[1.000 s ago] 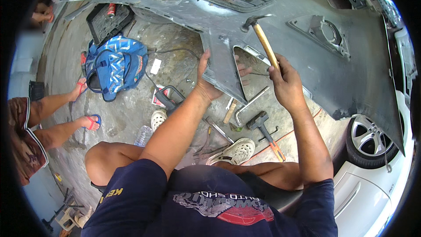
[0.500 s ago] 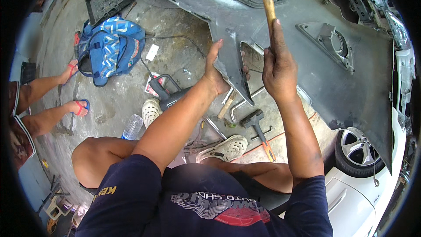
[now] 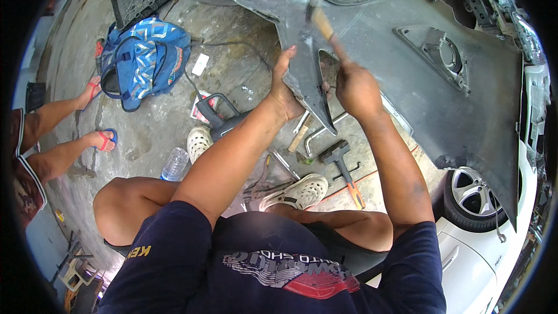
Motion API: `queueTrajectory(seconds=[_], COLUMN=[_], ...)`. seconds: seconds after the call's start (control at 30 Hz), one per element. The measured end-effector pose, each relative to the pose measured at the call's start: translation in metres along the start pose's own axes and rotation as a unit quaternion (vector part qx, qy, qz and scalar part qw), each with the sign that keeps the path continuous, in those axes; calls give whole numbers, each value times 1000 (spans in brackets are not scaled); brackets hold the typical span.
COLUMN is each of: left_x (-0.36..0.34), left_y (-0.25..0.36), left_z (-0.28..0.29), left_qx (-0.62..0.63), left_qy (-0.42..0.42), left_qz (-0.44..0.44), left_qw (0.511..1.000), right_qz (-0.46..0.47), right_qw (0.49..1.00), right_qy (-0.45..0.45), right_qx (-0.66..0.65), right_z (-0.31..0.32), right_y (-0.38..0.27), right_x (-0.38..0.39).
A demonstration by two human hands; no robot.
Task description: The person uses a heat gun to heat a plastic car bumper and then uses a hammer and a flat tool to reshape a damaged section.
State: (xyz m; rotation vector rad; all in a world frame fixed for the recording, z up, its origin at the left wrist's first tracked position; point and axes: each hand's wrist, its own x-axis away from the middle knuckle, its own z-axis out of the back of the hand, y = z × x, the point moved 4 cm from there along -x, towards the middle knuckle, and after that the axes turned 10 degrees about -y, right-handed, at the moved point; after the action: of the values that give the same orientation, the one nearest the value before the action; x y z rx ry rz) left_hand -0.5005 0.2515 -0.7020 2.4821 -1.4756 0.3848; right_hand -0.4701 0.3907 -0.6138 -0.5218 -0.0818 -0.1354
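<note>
A large dark grey car bumper cover [image 3: 378, 61] spreads across the upper right. My left hand [image 3: 283, 90] is closed round its narrow tapering end, with the thumb on the near side and fingertips showing at the far edge. My right hand [image 3: 358, 93] grips the wooden handle of a hammer [image 3: 322, 24]. Motion blurs the hammer head, which is over the bumper cover, up from my left hand; whether it touches the surface I cannot tell. Below the tapering end lie a wooden-handled tool [image 3: 300, 135] and a bent metal bar [image 3: 318, 138].
A sledgehammer [image 3: 343, 168] with an orange grip lies by my shoe [image 3: 302, 192]. A corded power tool [image 3: 226, 122], blue bag [image 3: 148, 64], black tray [image 3: 139, 0] and water bottle [image 3: 174, 164] are on the left. Another person's feet [image 3: 102, 139] stand at far left; a white car [image 3: 465, 267] is right.
The hammer has swung down and to the left, toward the bumper cover's narrow part. My right hand has tilted and shifted slightly left; my left hand keeps its hold.
</note>
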Motion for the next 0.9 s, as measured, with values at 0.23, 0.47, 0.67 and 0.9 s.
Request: queueTrajectory(seconds=[0.23, 0.47, 0.67, 0.9], left_x=[7, 2, 1, 4], left_y=[4, 2, 4, 1], left_z=[14, 2, 7, 6], left_qx=[-9, -45, -45, -49], left_qy=[12, 7, -21, 4], left_qz=[20, -3, 4, 14], left_qw=[1000, 999, 999, 999], right_qz=[-9, -9, -24, -50], right_qw=[999, 998, 996, 988], right_qy=[-24, -11, -81, -137], right_qx=[-22, -53, -21, 49], right_z=[-6, -9, -1, -9], right_y=[-15, -13, -18, -10], right_x=[-15, -27, -43, -53])
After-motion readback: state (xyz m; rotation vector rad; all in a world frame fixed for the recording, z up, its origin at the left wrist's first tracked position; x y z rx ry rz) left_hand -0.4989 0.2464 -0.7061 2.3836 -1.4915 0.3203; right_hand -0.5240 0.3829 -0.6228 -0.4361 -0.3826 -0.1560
